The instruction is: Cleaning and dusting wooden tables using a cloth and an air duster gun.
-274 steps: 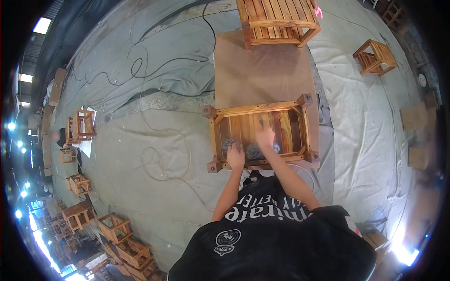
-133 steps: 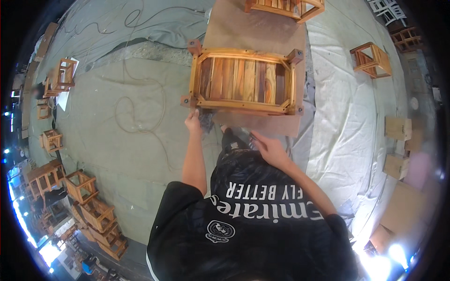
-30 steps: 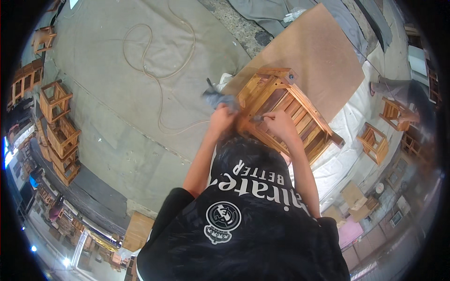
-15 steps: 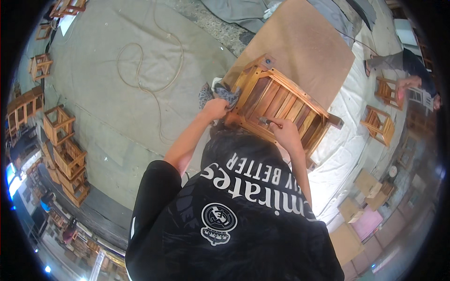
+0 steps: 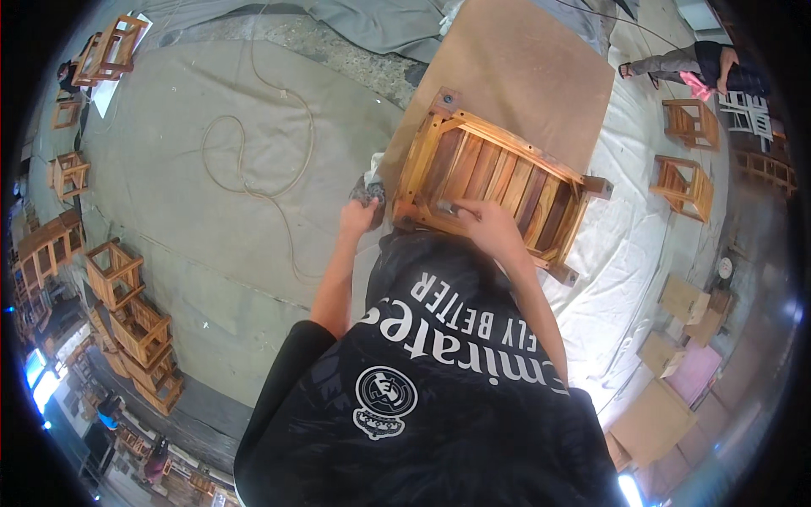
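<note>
Wooden bench (image 5: 500,179), lettered shirt (image 5: 473,422), left hand (image 5: 361,216) around rag (image 5: 372,193), right hand (image 5: 490,226) around tool (image 5: 446,205)

Black short-sleeved shirt (image 5: 481,439) (white lettering (image 5: 475,351), round crest (image 5: 386,390)).

Over the cloth (image 5: 169,220) at left, a hand could pass low, crossing the hose (image 5: 260,194). Above the board (image 5: 541,76), beyond the stool (image 5: 507,182), there is also room. Between rag (image 5: 369,194) and stool the passage is narrow; the right hand (image 5: 490,224) (over the near side) stands in the way.
</note>
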{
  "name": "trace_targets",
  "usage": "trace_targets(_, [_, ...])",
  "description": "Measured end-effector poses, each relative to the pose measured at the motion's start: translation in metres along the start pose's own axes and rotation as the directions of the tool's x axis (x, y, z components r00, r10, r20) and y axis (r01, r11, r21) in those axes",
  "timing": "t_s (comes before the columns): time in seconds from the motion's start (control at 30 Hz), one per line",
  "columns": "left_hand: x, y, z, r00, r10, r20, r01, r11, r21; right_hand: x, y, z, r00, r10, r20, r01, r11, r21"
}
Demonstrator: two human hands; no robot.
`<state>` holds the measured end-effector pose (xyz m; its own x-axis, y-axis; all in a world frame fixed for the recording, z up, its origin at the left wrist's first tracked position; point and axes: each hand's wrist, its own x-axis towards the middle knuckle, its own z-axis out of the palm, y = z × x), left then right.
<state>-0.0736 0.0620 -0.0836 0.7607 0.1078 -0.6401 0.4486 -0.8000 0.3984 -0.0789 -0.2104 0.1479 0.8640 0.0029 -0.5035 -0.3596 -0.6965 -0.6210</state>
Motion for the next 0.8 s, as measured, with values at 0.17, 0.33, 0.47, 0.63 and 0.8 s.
trace_targets(0.17, [-0.031,-0.01,0.018,0.985,-0.155,-0.079,0.119,0.931,-0.345,0.007,-0.015,0.027,1.0,-0.03,-0.005,0.029,0.989,-0.142])
trace_targets(0.33, [-0.039,-0.052,0.043,0.977,-0.194,-0.086,0.123,0.849,-0.513,-0.003,-0.005,0.072,0.999,-0.032,-0.038,0.023,0.977,-0.211])
trace_targets(0.47, [-0.045,-0.051,0.032,0.977,-0.201,-0.066,0.157,0.896,-0.415,-0.003,0.019,0.081,0.99,0.021,-0.139,-0.041,0.989,-0.14])
trace_targets(0.63, [-0.041,-0.057,0.015,0.989,-0.147,0.0,0.133,0.897,-0.422,-0.016,0.042,0.099,0.986,0.032,-0.161,-0.041,0.998,-0.054])
trace_targets(0.8, [-0.016,-0.076,0.019,0.996,-0.053,-0.076,0.017,0.912,-0.41,-0.017,0.035,0.095,0.98,0.115,-0.161,-0.108,0.993,0.051])
